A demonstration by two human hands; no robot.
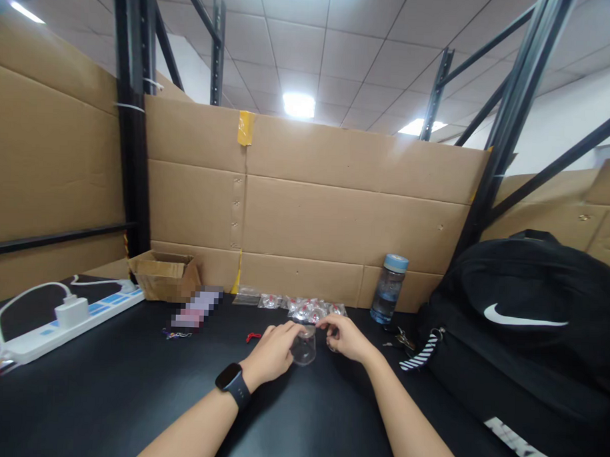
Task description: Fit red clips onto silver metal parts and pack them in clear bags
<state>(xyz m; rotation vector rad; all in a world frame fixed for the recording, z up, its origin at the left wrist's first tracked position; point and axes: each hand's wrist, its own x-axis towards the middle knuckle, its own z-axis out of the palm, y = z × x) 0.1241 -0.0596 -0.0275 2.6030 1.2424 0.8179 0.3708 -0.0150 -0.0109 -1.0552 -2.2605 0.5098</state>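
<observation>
My left hand [271, 352], with a black smartwatch [233, 384] on its wrist, pinches a small clear plastic bag [304, 347] over the black table [104, 395]. My right hand [345, 337] grips the same bag from the right side, fingers curled. Just behind the hands lies a heap of several small clear bags with red and white contents [309, 308]. A small red piece [252, 336] lies on the table to the left of my left hand.
A black sports backpack [521, 343] fills the right side, keys [398, 338] beside it. A blue-capped water bottle [389, 289] stands by the cardboard wall. A white power strip [66, 323] and an open cardboard box [163, 275] are at left.
</observation>
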